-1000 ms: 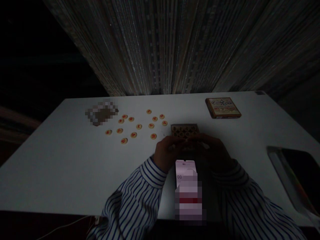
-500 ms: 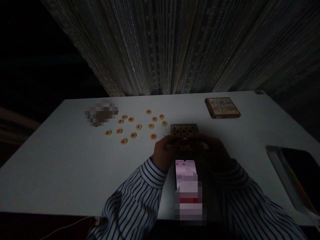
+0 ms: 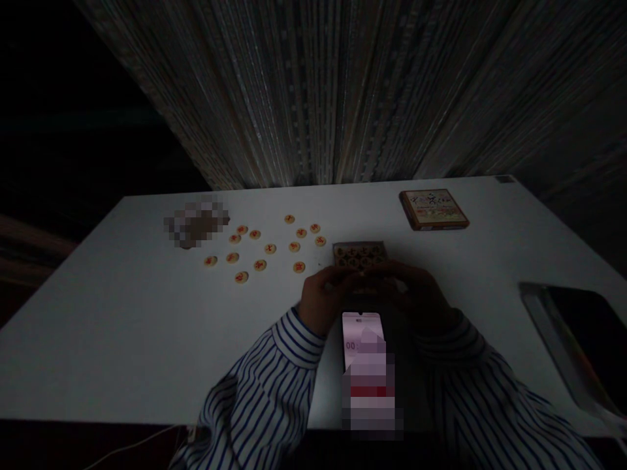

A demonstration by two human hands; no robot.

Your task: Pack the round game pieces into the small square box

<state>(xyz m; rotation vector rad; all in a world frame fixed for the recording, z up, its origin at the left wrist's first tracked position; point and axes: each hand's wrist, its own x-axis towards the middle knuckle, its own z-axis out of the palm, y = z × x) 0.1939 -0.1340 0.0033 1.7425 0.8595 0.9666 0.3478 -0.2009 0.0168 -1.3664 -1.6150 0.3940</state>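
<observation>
Hardly anything is shifting since earlier; left hand (image 3: 321,299) and right hand (image 3: 418,288) are curling over the box (image 3: 360,244) mid-frame, grip too dark to tell, seemingly arranging pieces (image 3: 351,252), next needing careful aligning.

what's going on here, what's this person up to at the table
A person in striped sleeves has the left hand and right hand together at the near part of a small box of dark-lettered discs; it is too dark to tell whether the fingers grip anything. Red-lettered discs lie scattered leftward on the white table. A lit phone lies just nearer the person.
</observation>
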